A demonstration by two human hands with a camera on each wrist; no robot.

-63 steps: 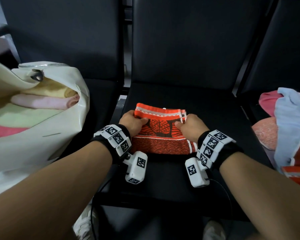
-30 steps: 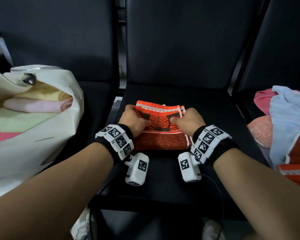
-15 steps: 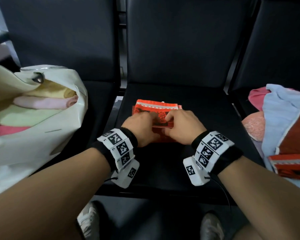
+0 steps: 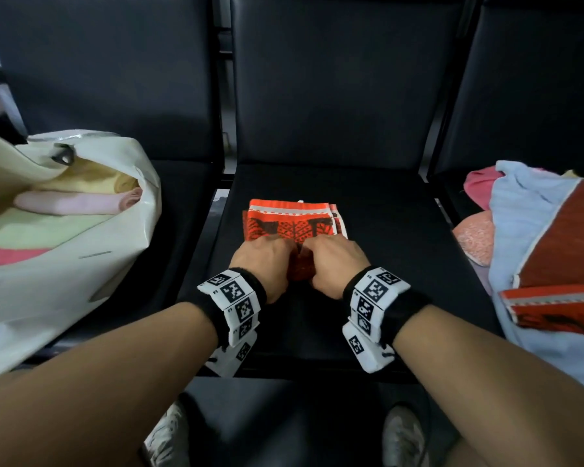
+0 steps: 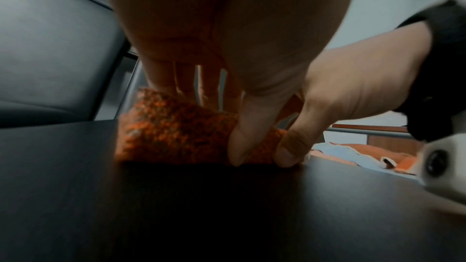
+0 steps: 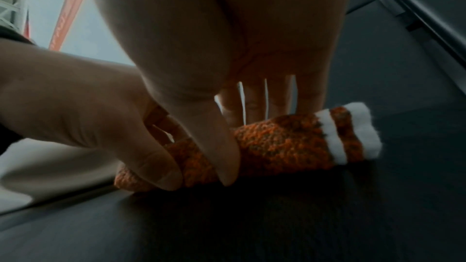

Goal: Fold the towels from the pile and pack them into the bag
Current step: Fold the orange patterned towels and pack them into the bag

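Orange towel [image 4: 292, 220], woven with a black pattern and a pale band along its far edge, lies at the centre of the head view on the middle black seat [image 4: 402, 230]. Its near edge is rolled up into a thick fold, and both hands sit side by side on that fold. The left hand [image 4: 262, 264] has its thumb tucked under the near edge and its fingers laid over the top, so it grips the roll; the left wrist view shows the thumb [image 5: 242, 142] pressed against the orange weave. The right hand [image 4: 336, 261] holds the same roll in the same way, thumb low and fingers over the top, with the white-striped end of the towel sticking out past it in the right wrist view.

Each wrist wears a black band carrying white blocks printed with black square code markers [image 4: 233, 291]; tiny characters beside the codes are too small to read. No other writing shows.

At the left of the frame a cream bag [image 4: 64, 264] lies open on the next seat, with folded yellow, pink and green towels [image 4: 64, 203] inside. At the right edge a loose pile [image 4: 536, 257] of blue, pink and orange-red cloth rests on the third seat. Three dark padded seat backs fill the top of the frame, and two light shoes [image 4: 169, 436] show at the bottom.
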